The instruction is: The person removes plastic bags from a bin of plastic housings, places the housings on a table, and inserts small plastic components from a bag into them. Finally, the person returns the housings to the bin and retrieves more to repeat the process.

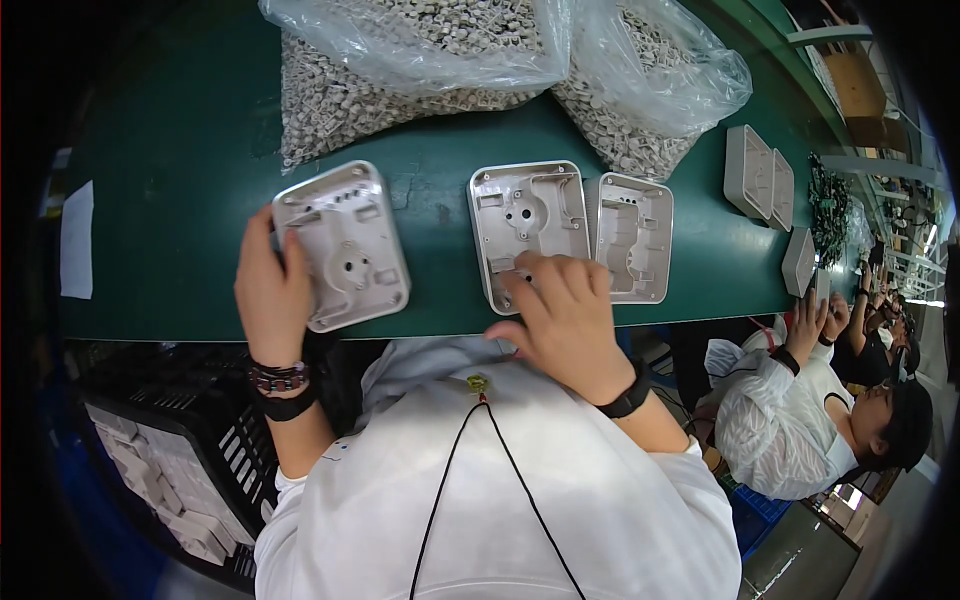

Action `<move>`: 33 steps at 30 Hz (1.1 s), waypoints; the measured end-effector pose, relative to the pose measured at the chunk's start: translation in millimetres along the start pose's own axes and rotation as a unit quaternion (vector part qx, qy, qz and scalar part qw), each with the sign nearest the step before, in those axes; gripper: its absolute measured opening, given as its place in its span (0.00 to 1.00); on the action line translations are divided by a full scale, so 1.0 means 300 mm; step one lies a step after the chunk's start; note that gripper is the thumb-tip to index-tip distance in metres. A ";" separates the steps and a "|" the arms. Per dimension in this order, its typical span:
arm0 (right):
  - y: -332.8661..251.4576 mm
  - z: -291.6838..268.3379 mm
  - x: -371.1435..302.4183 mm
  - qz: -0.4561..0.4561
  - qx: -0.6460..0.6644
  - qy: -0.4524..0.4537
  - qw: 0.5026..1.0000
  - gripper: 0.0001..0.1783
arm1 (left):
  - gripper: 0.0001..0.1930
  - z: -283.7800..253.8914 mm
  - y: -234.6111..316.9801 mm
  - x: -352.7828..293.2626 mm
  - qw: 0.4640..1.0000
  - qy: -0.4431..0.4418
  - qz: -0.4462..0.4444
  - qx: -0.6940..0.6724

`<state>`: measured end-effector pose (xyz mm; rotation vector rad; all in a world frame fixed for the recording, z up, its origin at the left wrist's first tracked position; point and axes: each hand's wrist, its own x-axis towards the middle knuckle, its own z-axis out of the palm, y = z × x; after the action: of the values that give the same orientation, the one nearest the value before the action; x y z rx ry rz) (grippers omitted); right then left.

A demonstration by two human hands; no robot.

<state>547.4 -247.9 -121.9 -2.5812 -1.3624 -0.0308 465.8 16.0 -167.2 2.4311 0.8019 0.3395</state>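
Note:
My left hand (275,285) is closed on the left side wall of a light grey plastic housing (385,255), its thumb over the rim. This shell is tilted slightly, its hollow side up, showing round holes and screw posts. To the right, my right hand (570,320) reaches over the lower end of a second grey housing (540,215). Its fingertips rest in or just above the hollow; the thumb stands apart beside the near edge. Whether a small part lies beneath these fingertips is hidden. A third housing (650,240) sits against the second one's right side, hollow up.
Two clear bags of small grey plastic parts (400,105) (640,120) lie along the back of the green table (170,200). More housings (750,170) stand farther right, near a co-worker (800,430). A black crate (215,430) of grey parts is at lower left.

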 end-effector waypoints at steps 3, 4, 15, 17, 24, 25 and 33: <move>-0.046 0.035 0.043 -0.029 -0.001 -0.029 0.999 0.14 | 0.14 -0.065 -0.090 0.015 0.999 0.020 -0.043 0.000; -0.052 0.048 0.054 -0.048 -0.014 -0.033 0.998 0.13 | 0.15 -0.081 -0.110 0.019 0.998 0.029 -0.063 0.001; 0.072 -0.038 0.110 -0.094 -0.068 0.004 0.993 0.10 | 0.16 -0.112 -0.174 0.016 0.998 0.048 -0.026 0.034; 0.096 -0.053 0.109 -0.032 -0.091 0.020 0.995 0.12 | 0.16 -0.091 -0.139 0.019 0.998 0.047 0.013 0.036; 0.184 -0.062 0.020 0.170 -0.020 0.094 0.981 0.19 | 0.16 -0.042 0.116 0.030 0.998 -0.051 0.036 -0.002; 0.195 -0.067 -0.003 0.210 0.020 0.115 0.971 0.20 | 0.16 -0.029 0.139 0.024 0.998 -0.050 0.037 -0.001; 0.200 -0.103 -0.116 0.171 0.101 0.089 0.976 0.20 | 0.15 0.086 0.344 -0.083 0.994 -0.024 0.109 -0.012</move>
<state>579.2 -315.2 -107.3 -2.5319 -0.8041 -0.0614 504.8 -79.1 -130.4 2.4999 0.5103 0.3688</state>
